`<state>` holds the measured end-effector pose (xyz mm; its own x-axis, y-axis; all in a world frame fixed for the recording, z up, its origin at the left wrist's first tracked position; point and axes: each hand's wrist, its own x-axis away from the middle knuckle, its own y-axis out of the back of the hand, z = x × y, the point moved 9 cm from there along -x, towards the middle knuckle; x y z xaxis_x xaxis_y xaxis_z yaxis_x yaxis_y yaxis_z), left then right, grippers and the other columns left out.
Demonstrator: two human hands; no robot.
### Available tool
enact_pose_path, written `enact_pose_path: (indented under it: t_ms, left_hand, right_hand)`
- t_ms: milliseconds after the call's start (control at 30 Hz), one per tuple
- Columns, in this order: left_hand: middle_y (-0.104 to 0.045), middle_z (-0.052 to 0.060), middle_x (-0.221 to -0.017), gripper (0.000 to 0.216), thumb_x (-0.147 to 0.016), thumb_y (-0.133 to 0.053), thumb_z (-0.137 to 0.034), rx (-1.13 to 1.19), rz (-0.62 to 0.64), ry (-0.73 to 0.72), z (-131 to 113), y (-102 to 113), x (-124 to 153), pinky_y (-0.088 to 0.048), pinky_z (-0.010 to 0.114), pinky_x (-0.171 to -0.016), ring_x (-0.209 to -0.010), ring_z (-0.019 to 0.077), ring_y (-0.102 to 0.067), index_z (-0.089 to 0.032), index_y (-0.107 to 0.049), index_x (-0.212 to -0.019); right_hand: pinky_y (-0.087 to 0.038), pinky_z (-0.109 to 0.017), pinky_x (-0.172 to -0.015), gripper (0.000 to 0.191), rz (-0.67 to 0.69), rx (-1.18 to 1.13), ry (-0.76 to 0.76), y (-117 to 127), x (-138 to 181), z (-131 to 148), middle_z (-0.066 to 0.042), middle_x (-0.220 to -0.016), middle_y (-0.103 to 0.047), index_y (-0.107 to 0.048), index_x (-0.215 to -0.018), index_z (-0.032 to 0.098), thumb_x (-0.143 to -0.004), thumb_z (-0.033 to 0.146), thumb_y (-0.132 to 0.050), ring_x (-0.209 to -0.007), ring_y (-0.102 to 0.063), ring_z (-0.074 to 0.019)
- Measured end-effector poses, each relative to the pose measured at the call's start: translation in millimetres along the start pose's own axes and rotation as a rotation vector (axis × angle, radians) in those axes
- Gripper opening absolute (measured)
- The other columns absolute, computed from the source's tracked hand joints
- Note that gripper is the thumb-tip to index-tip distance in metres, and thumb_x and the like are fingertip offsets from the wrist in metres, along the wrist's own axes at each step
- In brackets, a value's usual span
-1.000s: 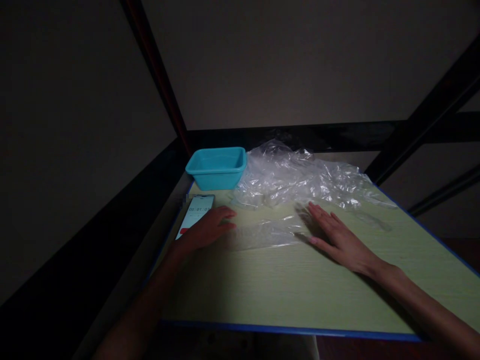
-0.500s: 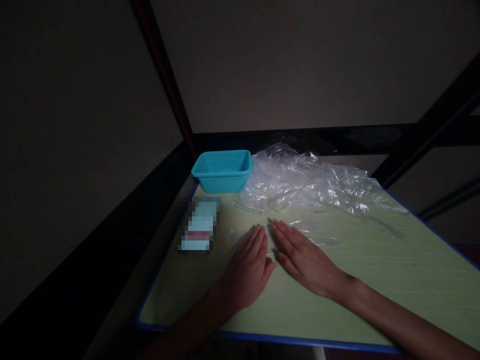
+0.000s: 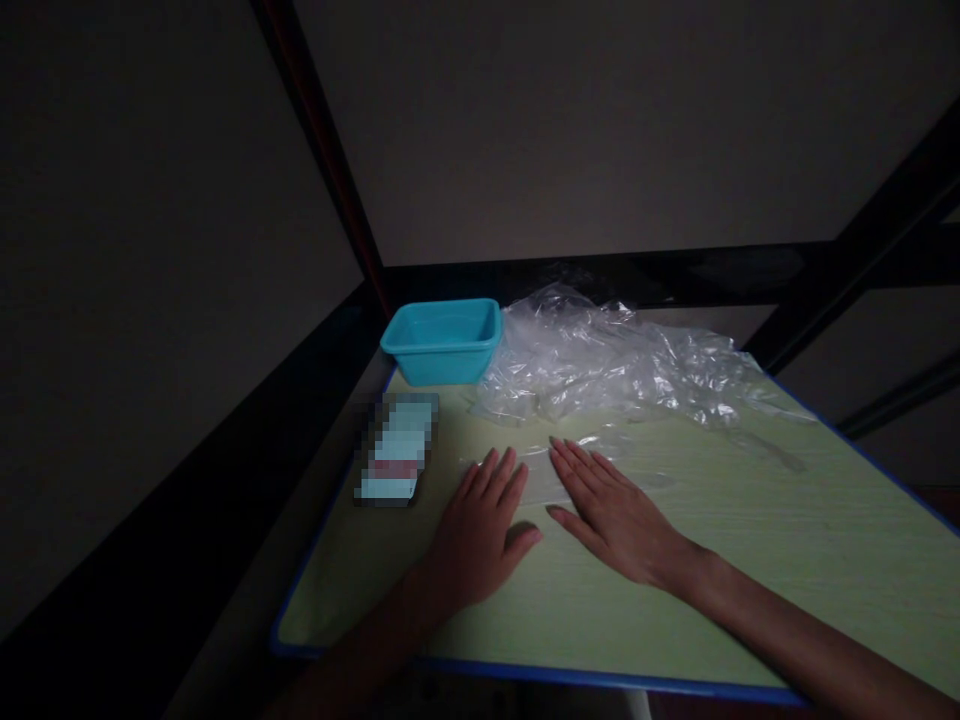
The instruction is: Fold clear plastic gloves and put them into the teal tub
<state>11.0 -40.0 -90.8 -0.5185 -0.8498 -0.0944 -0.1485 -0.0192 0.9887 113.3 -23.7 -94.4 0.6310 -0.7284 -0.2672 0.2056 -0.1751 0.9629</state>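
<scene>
My left hand [image 3: 480, 520] lies flat and open on the pale green table [image 3: 675, 600], fingers stretched forward. Just to its right, my right hand [image 3: 607, 510] also rests flat with fingers spread. Both hands press on a thin clear plastic sheet [image 3: 540, 475] laid flat on the tabletop between them. Behind the hands sits a crumpled heap of clear plastic bags [image 3: 615, 365].
A turquoise plastic tub [image 3: 442, 340] stands at the table's far left corner. A phone [image 3: 396, 450] with a lit screen lies near the left edge. Dark frame bars [image 3: 847, 260] run behind and to the right. The table has a blue rim.
My left hand left the phone and came to the middle beside my right hand. Both hands then slid slightly apart across the flat plastic sheet.
</scene>
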Motion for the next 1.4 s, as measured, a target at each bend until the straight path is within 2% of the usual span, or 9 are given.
enact_pose_path:
  t_ms: [167, 467, 567, 767, 1033, 1200, 1300, 1400]
  left_hand:
    - [-0.025, 0.014, -0.149, 0.061, -0.089, -0.044, -0.044, -0.009, 0.046, 0.019, 4.6, -0.8, 1.7, -0.028, 0.05, -0.107, -0.137, 0.0309, -0.02, -0.012, -0.032, -0.139]
    - [-0.026, 0.014, -0.149, 0.06, -0.089, -0.045, -0.043, -0.004, 0.058, 0.023, 5.4, -3.5, 1.0, -0.027, 0.049, -0.108, -0.137, 0.0301, -0.021, -0.012, -0.032, -0.139]
    - [-0.026, 0.014, -0.149, 0.06, -0.09, -0.044, -0.043, -0.012, 0.048, 0.016, 6.2, -4.8, 1.3, -0.027, 0.049, -0.108, -0.138, 0.0299, -0.02, -0.012, -0.032, -0.139]
    - [-0.027, 0.013, -0.148, 0.06, -0.09, -0.042, -0.045, -0.022, 0.01, -0.006, 5.6, -4.6, 2.1, -0.029, 0.049, -0.107, -0.137, 0.0303, -0.021, -0.013, -0.03, -0.14]
    - [-0.024, 0.015, -0.149, 0.063, -0.089, -0.043, -0.047, -0.005, 0.002, -0.013, 4.9, -5.1, 2.6, -0.028, 0.05, -0.106, -0.138, 0.0315, -0.019, -0.012, -0.029, -0.14]
    - [-0.017, 0.018, -0.15, 0.071, -0.086, -0.049, -0.046, -0.004, -0.062, -0.018, 3.7, 2.9, 3.9, -0.021, 0.054, -0.109, -0.139, 0.0316, -0.011, -0.011, -0.022, -0.142]
    - [-0.016, 0.017, -0.151, 0.069, -0.086, -0.05, -0.044, 0.034, -0.042, -0.029, 6.7, 10.4, 5.7, -0.018, 0.054, -0.11, -0.14, 0.0305, -0.009, -0.013, -0.023, -0.142]
    - [-0.019, 0.017, -0.15, 0.065, -0.087, -0.049, -0.039, 0.103, 0.016, 0.036, 22.7, 16.1, 6.8, -0.019, 0.05, -0.111, -0.14, 0.0282, -0.012, -0.011, -0.025, -0.141]
  right_hand:
    - [-0.033, -0.047, -0.106, 0.069, -0.013, 0.025, -0.067, 0.5, 11.3, -24.0, -0.017, -0.144, -0.033, -0.015, -0.146, 0.011, -0.092, 0.053, -0.027, -0.133, -0.029, -0.0281]
    - [-0.036, -0.044, -0.104, 0.07, 0.008, 0.139, -0.186, 7.8, 31.4, -65.6, -0.017, -0.142, -0.037, -0.029, -0.141, 0.008, -0.092, 0.057, -0.016, -0.132, -0.033, -0.0269]
    - [-0.035, -0.044, -0.104, 0.071, -0.002, 0.155, -0.209, 7.5, 35.4, -72.5, -0.016, -0.142, -0.037, -0.03, -0.141, 0.009, -0.092, 0.058, -0.015, -0.131, -0.035, -0.0264]
    - [-0.033, -0.045, -0.105, 0.071, -0.01, 0.145, -0.248, 5.9, 39.6, -79.6, -0.014, -0.144, -0.037, -0.021, -0.145, 0.013, -0.091, 0.059, -0.017, -0.132, -0.033, -0.0252]
    - [-0.034, -0.045, -0.105, 0.073, -0.038, 0.127, -0.362, 11.4, 48.4, -91.1, -0.018, -0.141, -0.039, -0.035, -0.138, 0.007, -0.09, 0.06, -0.021, -0.131, -0.034, -0.0277]
    - [-0.038, -0.048, -0.102, 0.064, -0.126, 0.078, -0.334, 28.3, 46.7, -85.4, -0.02, -0.139, -0.042, -0.035, -0.138, 0.007, -0.091, 0.05, -0.032, -0.129, -0.038, -0.0301]
    - [-0.041, -0.05, -0.099, 0.053, -0.214, 0.052, -0.244, 48.6, 41.9, -67.2, -0.019, -0.136, -0.046, -0.042, -0.133, 0.008, -0.091, 0.04, -0.036, -0.125, -0.043, -0.031]
    - [-0.049, -0.046, -0.091, 0.04, -0.242, -0.007, -0.121, 63.7, 35.2, -42.1, -0.018, -0.128, -0.055, -0.055, -0.121, 0.01, -0.091, 0.031, -0.04, -0.116, -0.053, -0.029]
